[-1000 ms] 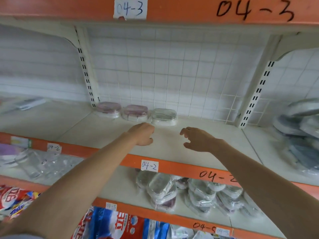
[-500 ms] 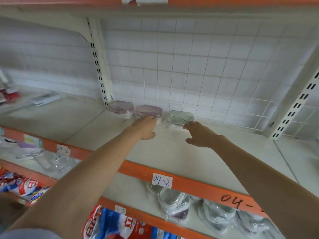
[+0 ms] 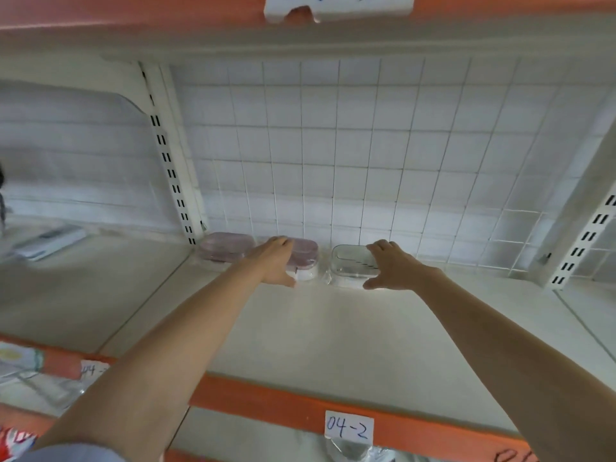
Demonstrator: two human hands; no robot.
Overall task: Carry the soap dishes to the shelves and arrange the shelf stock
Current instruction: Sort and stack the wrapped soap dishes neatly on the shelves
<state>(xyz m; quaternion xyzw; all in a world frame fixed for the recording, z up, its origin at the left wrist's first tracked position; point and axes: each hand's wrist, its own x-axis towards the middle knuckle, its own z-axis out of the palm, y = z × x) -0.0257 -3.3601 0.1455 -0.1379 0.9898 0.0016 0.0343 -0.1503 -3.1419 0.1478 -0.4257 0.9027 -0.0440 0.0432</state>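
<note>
1. Soap dishes are lined up in a row of three at the centre of the frame, at the back of the shelf [image 3: 300, 328], against the wire grid panel [image 3: 333, 161].
2. Two pink-lidded dishes are seen on the left: the far-left dish [image 3: 225, 246] lies free, and the middle dish [image 3: 305, 258] is partly covered by the left hand [image 3: 275, 260].
3. The clear-lidded dish [image 3: 350, 263] is set just right of a narrow gap, with the right hand [image 3: 391, 265] laid over its right end.
4. Each dish's long axis is judged to run left to right, along the back panel; each hand is placed directly at its own dish, so the coming nudge or lift is judged to need no crossing of arms.
5. The left hand's thumb is seen against the front of the middle dish, with fingers over its lid, so it is taken as grasped.
6. The right hand's fingers are spread flat over the lid with the thumb low at the front; no closed grasp is shown.
7. Fingertips behind the dishes are hidden, and the lids are blurred.
8. A label reading "04-2" [image 3: 348, 430] is fixed to the orange shelf edge, lower centre.
</note>
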